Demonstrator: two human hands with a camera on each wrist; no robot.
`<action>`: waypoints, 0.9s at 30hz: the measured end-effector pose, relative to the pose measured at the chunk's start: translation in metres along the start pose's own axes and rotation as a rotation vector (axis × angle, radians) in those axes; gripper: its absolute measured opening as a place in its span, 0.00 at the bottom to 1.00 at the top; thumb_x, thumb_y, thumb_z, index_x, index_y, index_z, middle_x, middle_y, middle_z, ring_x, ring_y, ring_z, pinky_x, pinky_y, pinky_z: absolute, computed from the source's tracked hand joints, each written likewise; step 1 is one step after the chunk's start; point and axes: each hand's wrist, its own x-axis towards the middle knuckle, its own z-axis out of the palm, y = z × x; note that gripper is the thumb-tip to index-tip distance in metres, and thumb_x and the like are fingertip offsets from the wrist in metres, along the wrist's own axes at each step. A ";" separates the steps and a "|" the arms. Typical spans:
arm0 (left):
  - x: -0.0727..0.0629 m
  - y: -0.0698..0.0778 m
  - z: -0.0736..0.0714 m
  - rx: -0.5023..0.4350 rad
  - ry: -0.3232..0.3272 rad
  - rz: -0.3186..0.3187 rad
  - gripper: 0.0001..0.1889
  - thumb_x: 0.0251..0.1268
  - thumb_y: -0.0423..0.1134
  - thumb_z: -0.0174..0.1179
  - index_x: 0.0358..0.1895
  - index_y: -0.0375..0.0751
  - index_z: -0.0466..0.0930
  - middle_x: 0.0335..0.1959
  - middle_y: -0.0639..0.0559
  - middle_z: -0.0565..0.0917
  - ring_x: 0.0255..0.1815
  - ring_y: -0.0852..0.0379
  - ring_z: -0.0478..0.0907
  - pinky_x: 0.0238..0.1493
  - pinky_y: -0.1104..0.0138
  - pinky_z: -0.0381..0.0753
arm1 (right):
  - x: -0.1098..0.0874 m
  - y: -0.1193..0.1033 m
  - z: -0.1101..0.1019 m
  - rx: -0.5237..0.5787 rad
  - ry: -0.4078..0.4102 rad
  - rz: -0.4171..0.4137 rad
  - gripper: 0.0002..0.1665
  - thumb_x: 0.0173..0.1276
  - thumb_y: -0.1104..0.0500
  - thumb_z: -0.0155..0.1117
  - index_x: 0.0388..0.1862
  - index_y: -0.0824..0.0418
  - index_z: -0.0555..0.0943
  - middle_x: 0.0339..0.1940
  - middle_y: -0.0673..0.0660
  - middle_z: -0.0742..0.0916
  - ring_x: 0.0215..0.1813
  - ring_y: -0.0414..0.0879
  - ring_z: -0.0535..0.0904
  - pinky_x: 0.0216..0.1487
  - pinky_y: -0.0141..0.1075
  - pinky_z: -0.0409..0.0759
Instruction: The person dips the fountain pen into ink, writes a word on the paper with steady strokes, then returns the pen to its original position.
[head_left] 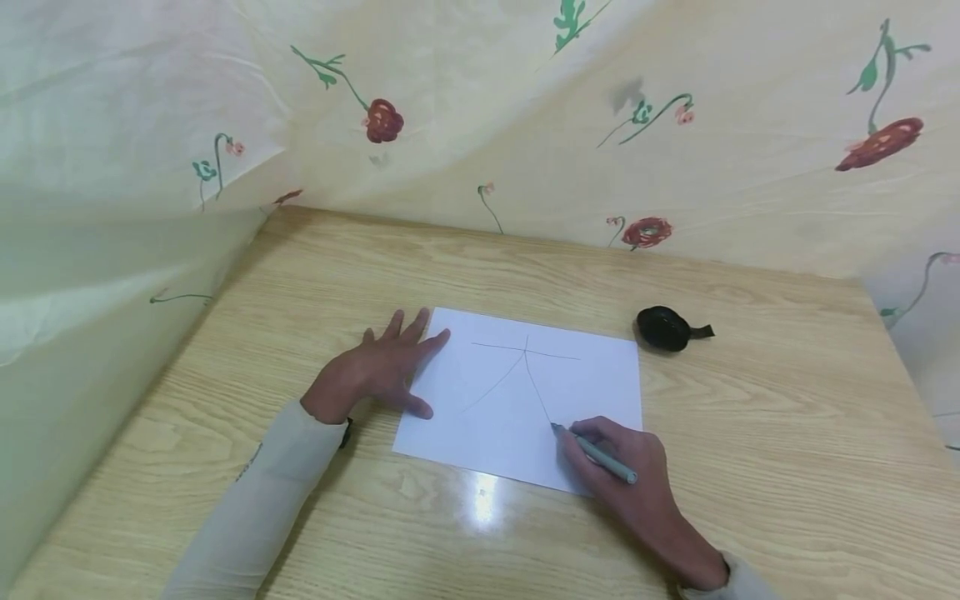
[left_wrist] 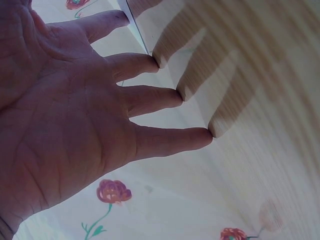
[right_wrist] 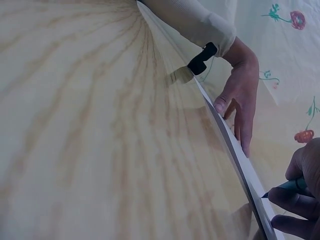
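A white sheet of paper (head_left: 480, 450) lies on the wooden table. Thin dark lines on it form a long crossbar, a short upright stroke through it and two slanting strokes below. My left hand (head_left: 378, 367) rests spread at the sheet's left edge, thumb and index finger on the paper; the left wrist view shows its palm (left_wrist: 75, 110) and straight fingers. With my right hand (head_left: 630, 467) I pinch a grey-green pen (head_left: 606, 460), its tip at the lower end of the right slanting stroke. In the right wrist view the pen (right_wrist: 292, 185) is partly covered by fingers.
A small black object (head_left: 663, 328) with a rounded body and short flat tail lies just beyond the paper's upper right corner. Flower-printed cloth (head_left: 465, 108) hangs along the table's back and left sides. Bare wood (head_left: 787, 450) stretches to the right of the sheet.
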 end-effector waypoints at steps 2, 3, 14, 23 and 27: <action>-0.001 0.001 0.001 -0.004 -0.003 -0.005 0.62 0.50 0.58 0.75 0.82 0.51 0.41 0.80 0.39 0.28 0.77 0.32 0.21 0.67 0.28 0.33 | -0.001 0.000 0.001 -0.002 0.001 -0.006 0.06 0.55 0.62 0.76 0.28 0.52 0.87 0.17 0.37 0.84 0.15 0.26 0.68 0.18 0.23 0.67; -0.002 0.001 0.002 -0.005 -0.004 -0.007 0.62 0.50 0.58 0.75 0.82 0.51 0.41 0.80 0.40 0.27 0.77 0.32 0.20 0.67 0.28 0.33 | -0.002 0.001 0.001 0.000 0.002 -0.009 0.06 0.55 0.62 0.76 0.28 0.52 0.87 0.17 0.37 0.84 0.15 0.26 0.68 0.18 0.23 0.67; -0.008 0.003 0.010 -0.001 0.011 -0.010 0.62 0.50 0.58 0.75 0.82 0.50 0.41 0.80 0.39 0.28 0.77 0.32 0.21 0.67 0.28 0.33 | -0.007 -0.001 0.001 0.059 0.044 0.056 0.07 0.53 0.64 0.77 0.28 0.54 0.87 0.22 0.41 0.87 0.17 0.29 0.73 0.22 0.23 0.71; -0.008 0.007 0.015 -0.003 0.021 -0.001 0.62 0.51 0.59 0.74 0.82 0.50 0.40 0.80 0.39 0.27 0.77 0.32 0.20 0.66 0.28 0.32 | -0.005 0.006 -0.008 0.066 0.067 0.084 0.07 0.54 0.66 0.76 0.29 0.55 0.88 0.25 0.46 0.89 0.22 0.32 0.80 0.25 0.22 0.74; -0.010 0.009 0.017 -0.008 0.017 -0.010 0.62 0.50 0.59 0.75 0.82 0.50 0.40 0.80 0.39 0.27 0.77 0.32 0.20 0.66 0.28 0.32 | -0.002 0.011 -0.011 0.046 0.097 0.084 0.06 0.53 0.66 0.75 0.29 0.57 0.88 0.25 0.47 0.89 0.24 0.31 0.81 0.26 0.21 0.74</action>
